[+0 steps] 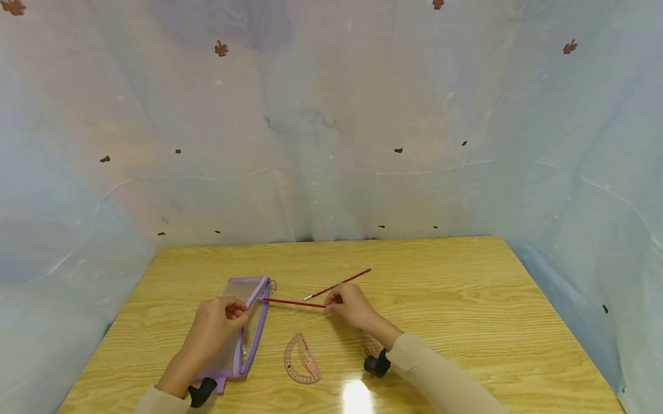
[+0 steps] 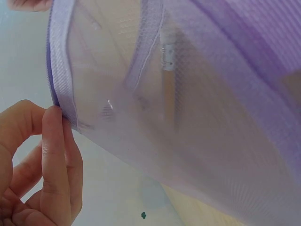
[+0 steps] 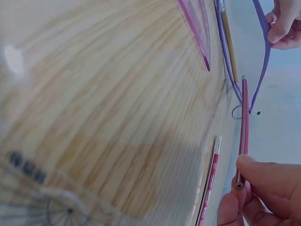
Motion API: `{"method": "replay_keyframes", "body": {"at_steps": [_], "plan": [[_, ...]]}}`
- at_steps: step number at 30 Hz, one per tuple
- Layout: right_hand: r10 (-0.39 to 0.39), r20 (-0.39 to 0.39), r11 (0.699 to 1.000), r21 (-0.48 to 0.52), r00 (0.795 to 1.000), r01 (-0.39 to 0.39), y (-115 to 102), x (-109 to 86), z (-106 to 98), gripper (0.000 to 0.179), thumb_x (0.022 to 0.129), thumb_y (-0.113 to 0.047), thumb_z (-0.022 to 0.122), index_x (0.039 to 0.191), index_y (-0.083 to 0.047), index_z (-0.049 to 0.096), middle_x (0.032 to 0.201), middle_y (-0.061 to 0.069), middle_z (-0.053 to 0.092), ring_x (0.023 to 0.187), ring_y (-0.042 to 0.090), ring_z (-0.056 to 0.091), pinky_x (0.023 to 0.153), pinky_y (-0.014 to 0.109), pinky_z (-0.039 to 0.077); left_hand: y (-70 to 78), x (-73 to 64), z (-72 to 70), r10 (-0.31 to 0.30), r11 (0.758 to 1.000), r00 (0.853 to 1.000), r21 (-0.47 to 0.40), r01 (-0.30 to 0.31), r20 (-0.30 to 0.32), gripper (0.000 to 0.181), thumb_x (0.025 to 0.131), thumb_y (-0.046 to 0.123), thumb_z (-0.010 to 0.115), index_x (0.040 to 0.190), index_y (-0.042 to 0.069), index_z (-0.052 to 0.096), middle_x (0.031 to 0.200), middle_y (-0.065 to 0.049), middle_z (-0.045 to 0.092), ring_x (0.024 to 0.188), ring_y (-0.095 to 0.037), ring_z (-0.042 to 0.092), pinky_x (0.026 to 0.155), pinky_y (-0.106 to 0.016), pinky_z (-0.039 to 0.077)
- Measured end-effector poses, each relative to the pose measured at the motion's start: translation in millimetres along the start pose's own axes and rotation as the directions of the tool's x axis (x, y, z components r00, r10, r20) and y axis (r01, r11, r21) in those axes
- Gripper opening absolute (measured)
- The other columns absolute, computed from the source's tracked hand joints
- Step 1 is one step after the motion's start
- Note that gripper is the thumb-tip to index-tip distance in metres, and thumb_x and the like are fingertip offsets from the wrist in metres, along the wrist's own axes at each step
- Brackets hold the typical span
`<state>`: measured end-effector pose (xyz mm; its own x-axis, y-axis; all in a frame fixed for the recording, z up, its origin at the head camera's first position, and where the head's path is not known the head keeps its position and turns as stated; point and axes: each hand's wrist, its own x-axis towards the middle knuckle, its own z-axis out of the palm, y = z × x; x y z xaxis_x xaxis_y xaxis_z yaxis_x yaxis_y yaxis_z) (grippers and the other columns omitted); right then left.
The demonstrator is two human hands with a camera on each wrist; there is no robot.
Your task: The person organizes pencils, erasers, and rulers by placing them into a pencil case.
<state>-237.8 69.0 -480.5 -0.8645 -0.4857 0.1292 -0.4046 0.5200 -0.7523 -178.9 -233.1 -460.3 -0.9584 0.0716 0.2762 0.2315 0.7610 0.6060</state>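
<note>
From my remote station, I saw the left hand [image 1: 215, 322] pinching the purple pouch [image 1: 224, 357] by one edge, seemingly to part its mouth, where the far end of a red pencil [image 1: 295, 302], pinched near its other end by the right hand [image 1: 352, 305], lay.

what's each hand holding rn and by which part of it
The left hand pinches the purple-trimmed pouch by its opening's rim; the right hand holds a red pencil near the end away from the pouch.
</note>
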Motion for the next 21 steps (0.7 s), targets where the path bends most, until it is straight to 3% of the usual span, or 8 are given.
{"method": "replay_keyframes", "body": {"at_steps": [21], "plan": [[0.043,0.004,0.998,0.035,0.999,-0.043,-15,17.1,25,0.007,0.09,0.005,0.068,0.085,0.002,0.072,0.077,0.005,0.065,0.067,0.009,0.056,0.058,0.021,0.047,-0.7,1.0,1.8,0.016,1.0,1.0,0.002,-0.016,-0.011,0.01,0.079,-0.003,0.077,0.077,0.005,0.072,0.069,0.002,0.064,0.062,-0.009,0.06,0.055,-0.021,0.052]]}}
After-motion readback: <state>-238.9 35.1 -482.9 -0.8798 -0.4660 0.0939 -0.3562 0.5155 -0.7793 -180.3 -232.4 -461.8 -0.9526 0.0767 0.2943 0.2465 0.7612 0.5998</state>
